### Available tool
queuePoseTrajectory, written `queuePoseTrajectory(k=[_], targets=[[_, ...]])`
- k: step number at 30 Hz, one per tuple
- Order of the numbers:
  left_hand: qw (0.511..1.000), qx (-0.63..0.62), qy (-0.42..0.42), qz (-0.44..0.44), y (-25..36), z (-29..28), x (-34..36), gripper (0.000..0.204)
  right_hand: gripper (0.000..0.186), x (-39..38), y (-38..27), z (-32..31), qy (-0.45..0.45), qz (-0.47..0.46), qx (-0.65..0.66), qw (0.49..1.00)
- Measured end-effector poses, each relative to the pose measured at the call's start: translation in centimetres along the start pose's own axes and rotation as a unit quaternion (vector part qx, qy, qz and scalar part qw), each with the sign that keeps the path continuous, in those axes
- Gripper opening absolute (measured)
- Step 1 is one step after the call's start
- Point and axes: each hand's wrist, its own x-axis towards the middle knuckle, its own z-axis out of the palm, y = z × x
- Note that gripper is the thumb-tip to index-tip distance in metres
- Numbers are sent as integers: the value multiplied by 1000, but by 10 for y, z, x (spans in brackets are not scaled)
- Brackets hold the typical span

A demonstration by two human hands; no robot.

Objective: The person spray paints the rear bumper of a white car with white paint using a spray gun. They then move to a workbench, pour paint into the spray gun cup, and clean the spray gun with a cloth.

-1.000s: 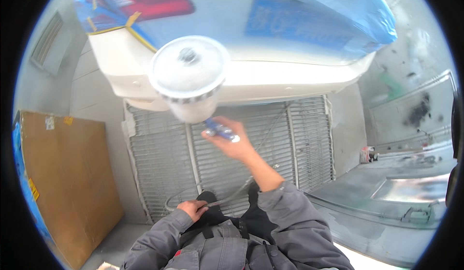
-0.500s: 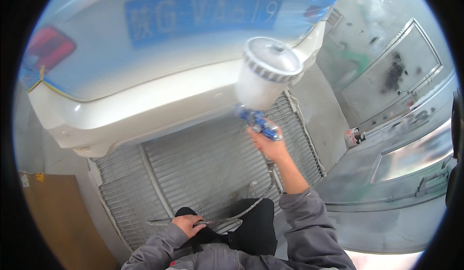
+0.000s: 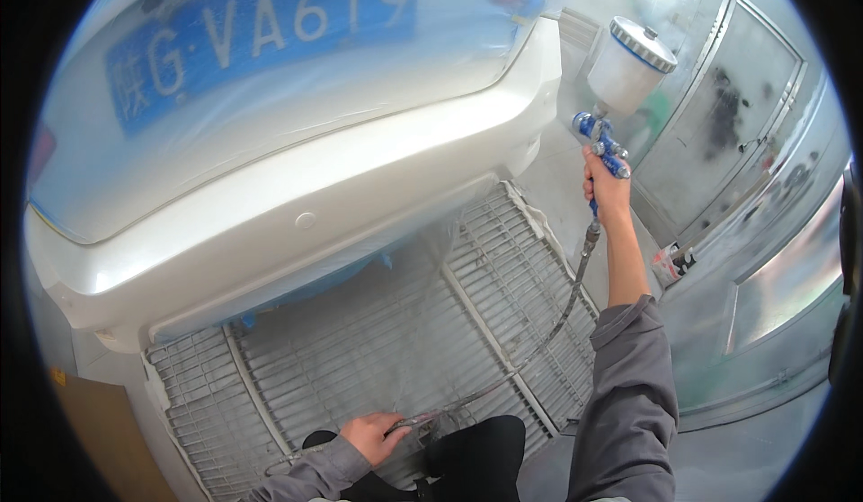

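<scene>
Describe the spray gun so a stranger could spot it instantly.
Find the white car bumper, then look beyond its right-hand end. There the person's right hand grips the spray gun; unlike the dark hose hanging below, it has a blue body topped by a white cup.

Your blue-and-silver spray gun (image 3: 604, 138) is up at 2 o'clock, nozzle (image 3: 583, 124) facing roughly 10, with the whitish cup (image 3: 623, 75) on top leaning toward 1, ribbed silver lid (image 3: 645, 42) on. Your dark, grimy hose (image 3: 573, 297) drops from the gun's handle at 3, curves through 5 and runs slack to 6. You've got the glossy white bumper (image 3: 360, 178) sweeping from 8 up to 1, gun apart from it, beside its 1 o'clock end.
</scene>
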Motion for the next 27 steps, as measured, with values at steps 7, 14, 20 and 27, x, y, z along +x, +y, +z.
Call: queuePoseTrajectory(k=[7, 14, 20, 27], targets=[[999, 9, 10, -37, -35, 28, 12, 32, 28, 24, 56, -13, 170, -130, -99, 972], [997, 62, -47, -1, -92, 45, -28, 32, 24, -96, 84, 27, 16, -29, -8, 999], [992, 85, -64, 68, -138, 40, -77, 32, 24, -201, 58, 64, -6, -33, 24, 999], [982, 145, -81, 86, -178, 16, -158, 30, 30, -320, 17, 121, -24, -41, 34, 998]])
